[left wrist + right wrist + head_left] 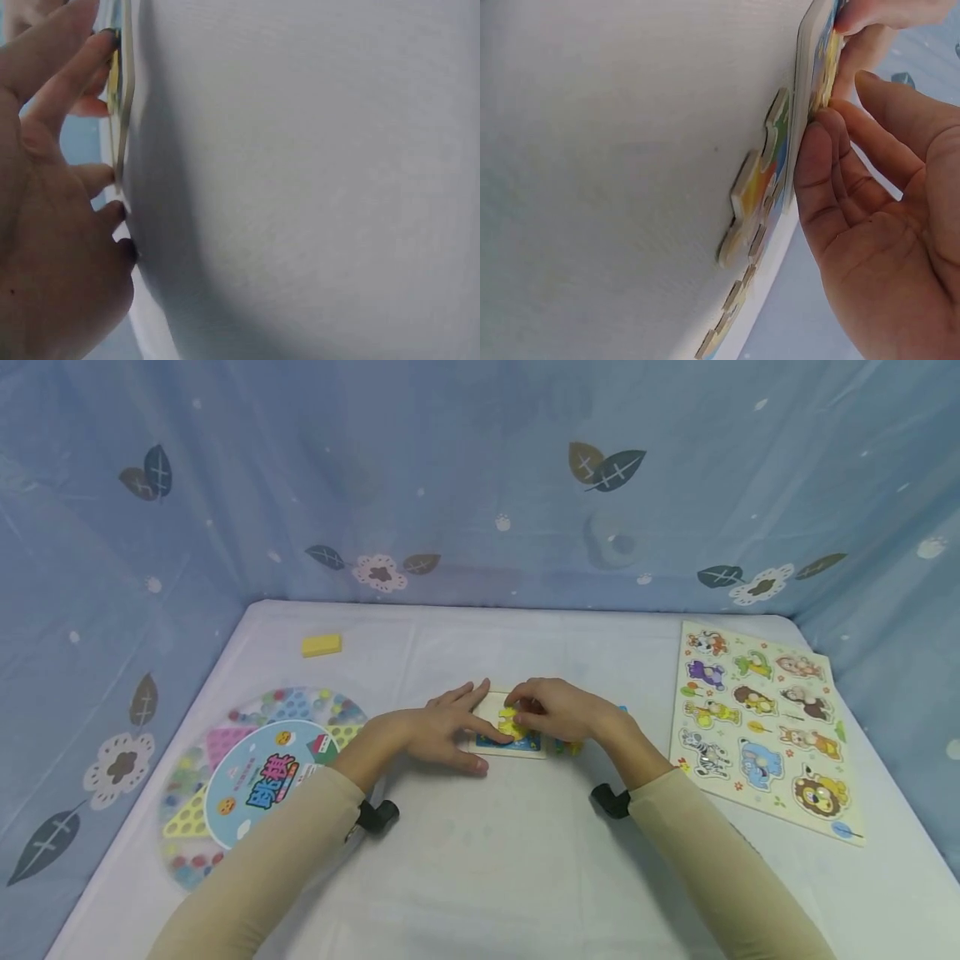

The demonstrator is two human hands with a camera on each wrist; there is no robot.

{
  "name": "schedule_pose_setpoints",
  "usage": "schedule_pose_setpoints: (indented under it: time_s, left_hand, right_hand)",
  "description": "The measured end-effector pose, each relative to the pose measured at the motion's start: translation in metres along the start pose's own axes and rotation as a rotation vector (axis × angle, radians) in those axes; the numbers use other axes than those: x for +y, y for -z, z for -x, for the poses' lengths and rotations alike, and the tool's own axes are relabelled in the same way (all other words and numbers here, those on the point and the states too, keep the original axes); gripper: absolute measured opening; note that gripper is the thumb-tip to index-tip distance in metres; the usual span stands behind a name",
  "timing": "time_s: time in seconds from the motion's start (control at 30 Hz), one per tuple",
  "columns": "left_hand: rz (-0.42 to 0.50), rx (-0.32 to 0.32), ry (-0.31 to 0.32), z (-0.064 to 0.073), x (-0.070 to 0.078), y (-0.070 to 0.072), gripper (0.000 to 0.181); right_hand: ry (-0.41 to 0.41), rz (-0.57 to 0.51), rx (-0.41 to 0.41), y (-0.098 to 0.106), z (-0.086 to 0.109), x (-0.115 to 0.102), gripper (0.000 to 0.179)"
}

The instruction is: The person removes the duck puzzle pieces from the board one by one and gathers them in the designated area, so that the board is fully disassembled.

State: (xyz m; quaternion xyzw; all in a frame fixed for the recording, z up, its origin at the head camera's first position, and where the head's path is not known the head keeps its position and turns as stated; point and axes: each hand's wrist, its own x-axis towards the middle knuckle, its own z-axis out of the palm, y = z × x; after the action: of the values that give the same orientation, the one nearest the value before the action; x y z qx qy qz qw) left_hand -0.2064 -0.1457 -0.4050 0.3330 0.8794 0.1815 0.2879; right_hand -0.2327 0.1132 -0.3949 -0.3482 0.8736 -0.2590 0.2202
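A small wooden jigsaw board (pixel 516 750) with a blue and yellow picture lies flat at the middle of the table. My left hand (pixel 442 731) is spread at its left side, one fingertip touching the picture and the thumb low by the near edge. From the right, my right hand (pixel 562 708) reaches over the board. Its fingertips are at a yellow jigsaw piece (pixel 510 723) on the picture, with the thumb tip apart in the right wrist view. Loose jigsaw pieces (pixel 761 184) lie just right of the board, partly hidden under my right hand in the head view.
A round Chinese checkers set (pixel 262 777) lies to the left, overlapped by my left sleeve. Behind it sits a yellow block (pixel 321 646). A large animal peg puzzle (pixel 757 727) lies at the right. Patterned blue curtain (pixel 480 485) borders the white table.
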Motion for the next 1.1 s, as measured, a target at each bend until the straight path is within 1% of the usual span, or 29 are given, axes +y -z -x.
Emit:
schedule_pose_setpoints:
  time_s: [0.1, 0.2, 0.47, 0.63, 0.73, 0.87, 0.97, 1.1]
  left_hand:
    - [0.02, 0.002, -0.001, 0.0009, -0.001, -0.0004, 0.049]
    - [0.017, 0.001, -0.002, 0.0011, 0.0004, 0.0002, 0.049]
    - [-0.044, -0.022, 0.026, 0.001, 0.0043, 0.006, 0.049]
    - [-0.029, -0.028, 0.04, 0.002, 0.0024, 0.0068, 0.049]
    - [-0.01, -0.018, 0.028, 0.0015, 0.0013, 0.0057, 0.05]
    - [0.001, -0.016, 0.008, -0.0004, 0.0009, 0.0032, 0.053]
    - [-0.002, -0.02, 0.015, -0.0007, 0.0009, 0.0025, 0.055]
    - [-0.002, -0.015, 0.024, 0.0002, 0.0006, 0.002, 0.056]
  right_hand:
    - [0.005, -0.018, 0.001, -0.0006, -0.0003, 0.0004, 0.031]
    - [0.006, -0.038, 0.017, -0.0007, 0.0004, 0.0006, 0.029]
    - [0.014, -0.061, 0.063, -0.002, -0.0006, -0.0001, 0.021]
    - [0.036, -0.073, 0.073, -0.002, -0.0033, -0.002, 0.018]
    - [0.042, -0.077, 0.074, -0.0012, -0.0034, -0.0027, 0.016]
    - [0.02, -0.061, 0.068, -0.0001, -0.0019, -0.0015, 0.016]
    - [0.006, -0.066, 0.075, 0.0023, -0.0006, -0.0009, 0.016]
    - [0.013, -0.102, 0.094, 0.0074, 0.0021, -0.0022, 0.016]
